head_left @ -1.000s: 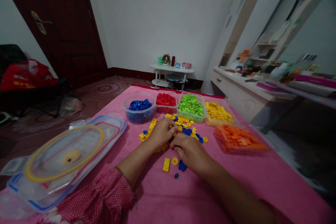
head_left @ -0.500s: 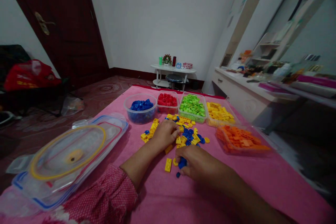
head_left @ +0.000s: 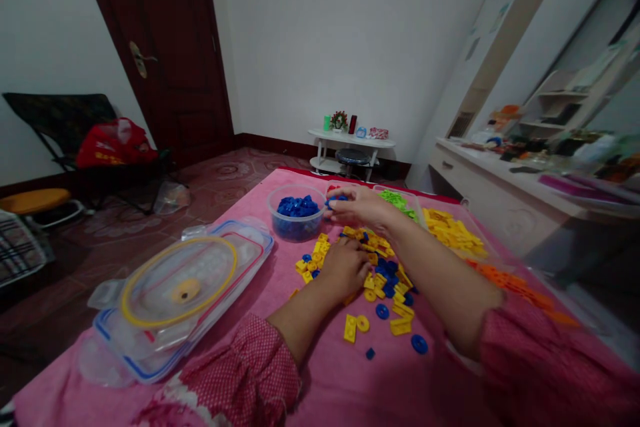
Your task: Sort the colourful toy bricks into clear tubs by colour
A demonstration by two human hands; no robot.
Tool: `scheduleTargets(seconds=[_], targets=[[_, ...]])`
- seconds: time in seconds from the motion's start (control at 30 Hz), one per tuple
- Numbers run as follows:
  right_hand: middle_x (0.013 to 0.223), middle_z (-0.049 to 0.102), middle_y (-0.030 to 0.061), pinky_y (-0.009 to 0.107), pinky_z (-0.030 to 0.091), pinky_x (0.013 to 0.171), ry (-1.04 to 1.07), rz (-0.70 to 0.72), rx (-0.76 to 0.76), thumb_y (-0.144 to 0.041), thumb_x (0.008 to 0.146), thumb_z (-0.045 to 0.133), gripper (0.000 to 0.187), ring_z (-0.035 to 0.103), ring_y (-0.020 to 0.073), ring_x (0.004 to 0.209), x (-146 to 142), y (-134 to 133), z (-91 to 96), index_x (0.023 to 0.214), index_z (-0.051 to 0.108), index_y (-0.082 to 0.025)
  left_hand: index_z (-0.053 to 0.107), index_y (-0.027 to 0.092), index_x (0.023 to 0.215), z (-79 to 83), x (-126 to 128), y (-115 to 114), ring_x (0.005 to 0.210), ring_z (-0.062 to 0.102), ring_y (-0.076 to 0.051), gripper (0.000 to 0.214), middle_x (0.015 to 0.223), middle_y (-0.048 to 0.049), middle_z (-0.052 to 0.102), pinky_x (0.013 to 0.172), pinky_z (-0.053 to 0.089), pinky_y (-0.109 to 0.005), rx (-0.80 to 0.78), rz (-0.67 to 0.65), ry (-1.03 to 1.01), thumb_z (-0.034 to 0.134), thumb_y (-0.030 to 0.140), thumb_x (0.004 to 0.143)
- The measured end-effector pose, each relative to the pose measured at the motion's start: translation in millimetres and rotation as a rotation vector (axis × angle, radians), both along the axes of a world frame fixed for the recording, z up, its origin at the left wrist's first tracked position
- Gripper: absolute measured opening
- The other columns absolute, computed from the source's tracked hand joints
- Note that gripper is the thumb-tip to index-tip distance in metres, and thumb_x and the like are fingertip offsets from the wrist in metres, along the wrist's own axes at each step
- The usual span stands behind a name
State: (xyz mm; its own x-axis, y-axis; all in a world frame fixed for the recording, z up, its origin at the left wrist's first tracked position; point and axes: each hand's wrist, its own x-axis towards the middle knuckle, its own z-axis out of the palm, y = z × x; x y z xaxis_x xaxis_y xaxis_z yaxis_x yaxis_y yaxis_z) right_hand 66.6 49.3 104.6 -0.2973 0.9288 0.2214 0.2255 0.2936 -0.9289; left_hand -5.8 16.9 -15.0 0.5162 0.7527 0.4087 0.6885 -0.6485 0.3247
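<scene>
1. Fingers (head_left: 345, 215) of right hand (head_left: 367, 207) narrowed on blue piece (head_left: 336, 199), upper centre, just right of round tub (head_left: 296, 230)
2. Left hand (head_left: 346, 268) palm-down over yellow-blue pile (head_left: 384, 272), mid-frame; can't tell if holding
3. Right hand up from lower centre since half a second ago, so blue piece now clear of pile

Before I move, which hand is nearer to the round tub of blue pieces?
Right. The right hand, gripping a blue piece, is close beside the right edge of the round tub; the left hand is farther off, nearer the camera, over the yellow-and-blue pile.
</scene>
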Motion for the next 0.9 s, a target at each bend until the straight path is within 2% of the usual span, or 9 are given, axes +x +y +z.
scheduleTargets(seconds=[0.13, 0.2, 0.3, 0.4, 0.53, 0.63, 0.7, 0.77, 0.9], targets=[[0.101, 0.066, 0.0110, 0.032, 0.051, 0.074, -0.097, -0.007, -0.018, -0.011, 0.070, 0.064, 0.047, 0.064, 0.0153, 0.082, -28.4, 19.1, 7.6, 0.116, 0.057, -0.012, 0.071, 0.019, 0.086, -0.3, -1.9, 1.4, 0.099, 0.054, -0.023, 0.023, 0.100, -0.0082, 0.066, 0.088, 0.044, -0.035, -0.008, -0.013, -0.005, 0.050, 0.029, 0.085], [0.108, 0.064, 0.0117, 0.031, 0.050, 0.078, -0.128, -0.008, 0.016, -0.010, 0.070, 0.064, 0.044, 0.062, 0.0154, 0.089, -30.0, 14.5, 4.7, 0.114, 0.058, -0.011, 0.071, 0.019, 0.086, -1.0, -2.4, 1.6, 0.098, 0.055, -0.023, 0.023, 0.100, -0.0082, 0.066, 0.089, 0.043, -0.036, -0.026, -0.024, -0.012, 0.050, 0.028, 0.084], [0.100, 0.067, 0.0069, 0.028, 0.048, 0.078, -0.208, -0.029, 0.159, -0.011, 0.072, 0.060, 0.027, 0.062, 0.0148, 0.087, -16.8, -10.4, -6.4, 0.099, 0.064, -0.014, 0.068, 0.018, 0.098, -2.5, -1.9, 1.7, 0.099, 0.056, -0.024, 0.024, 0.104, -0.0091, 0.066, 0.088, 0.044, -0.036, -0.029, -0.007, -0.066, 0.051, 0.027, 0.083], [0.084, 0.068, 0.0022, 0.025, 0.046, 0.069, -0.364, -0.061, 0.247, -0.011, 0.074, 0.055, 0.017, 0.061, 0.0137, 0.076, 7.9, -50.6, -21.4, 0.086, 0.066, -0.017, 0.063, 0.016, 0.109, -4.6, -0.9, 3.2, 0.095, 0.057, -0.023, 0.030, 0.107, -0.0095, 0.065, 0.082, 0.045, -0.034, -0.079, 0.072, -0.118, 0.051, 0.024, 0.083], [0.065, 0.063, -0.0001, 0.022, 0.038, 0.055, -0.640, 0.043, 0.050, -0.018, 0.074, 0.057, 0.008, 0.055, 0.0118, 0.059, 40.1, -107.0, -49.0, 0.070, 0.064, -0.018, 0.070, 0.018, 0.089, -5.0, -1.3, 5.6, 0.094, 0.055, -0.021, 0.020, 0.095, -0.0063, 0.066, 0.081, 0.045, -0.031, -0.115, 0.032, -0.089, 0.053, 0.026, 0.083], [0.076, 0.064, 0.0008, 0.024, 0.037, 0.060, -0.786, 0.052, -0.015, -0.023, 0.066, 0.069, 0.013, 0.055, 0.0139, 0.067, 54.2, -136.3, -77.6, 0.077, 0.064, -0.019, 0.072, 0.020, 0.087, -2.7, -2.5, 5.1, 0.098, 0.052, -0.021, 0.021, 0.098, -0.0053, 0.064, 0.086, 0.042, -0.033, -0.054, -0.018, -0.044, 0.053, 0.029, 0.084], [0.084, 0.064, 0.0017, 0.025, 0.037, 0.065, -0.846, 0.037, -0.011, -0.019, 0.063, 0.071, 0.020, 0.056, 0.0152, 0.073, 58.1, -146.9, -93.9, 0.082, 0.064, -0.020, 0.072, 0.020, 0.088, -1.3, -3.1, 4.2, 0.098, 0.052, -0.020, 0.022, 0.098, -0.0057, 0.063, 0.087, 0.042, -0.033, -0.046, -0.014, -0.019, 0.051, 0.029, 0.085], [0.084, 0.063, 0.0013, 0.025, 0.036, 0.066, -0.845, 0.044, -0.011, -0.015, 0.065, 0.067, 0.015, 0.055, 0.0145, 0.074, 60.2, -150.8, -101.6, 0.079, 0.064, -0.020, 0.071, 0.020, 0.090, -0.5, -3.2, 3.5, 0.099, 0.052, -0.020, 0.023, 0.099, -0.0060, 0.063, 0.088, 0.042, -0.033, -0.053, -0.011, -0.009, 0.051, 0.030, 0.085], [0.079, 0.061, 0.0009, 0.023, 0.037, 0.065, -0.752, -0.002, 0.061, -0.011, 0.073, 0.056, 0.009, 0.055, 0.0133, 0.074, 68.3, -142.9, -90.0, 0.073, 0.060, -0.019, 0.072, 0.020, 0.089, -0.4, -2.9, 3.1, 0.099, 0.051, -0.020, 0.024, 0.099, -0.0055, 0.063, 0.089, 0.042, -0.032, -0.058, -0.016, -0.015, 0.050, 0.030, 0.086]])
